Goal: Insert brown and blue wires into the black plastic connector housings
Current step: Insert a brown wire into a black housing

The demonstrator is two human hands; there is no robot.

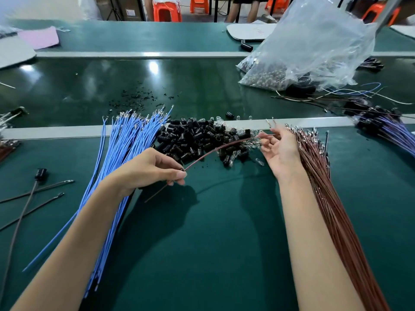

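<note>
- Brown wire arced across frame centre, over the black housings.
- Left hand pinched its lower end.
- Right hand pinched its upper end, beside the brown bundle at right.

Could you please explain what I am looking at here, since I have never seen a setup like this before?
No machine here: a person works with two bare hands, filmed by one camera worn on their head, looking forward and down. On the green table lie a blue wire bundle at left, a brown wire bundle at right, and a pile of black connector housings between them. A clear plastic bag sits farther back. The left hand pinches a single brown wire near one end; the right hand holds its other end, over the pile.
</note>
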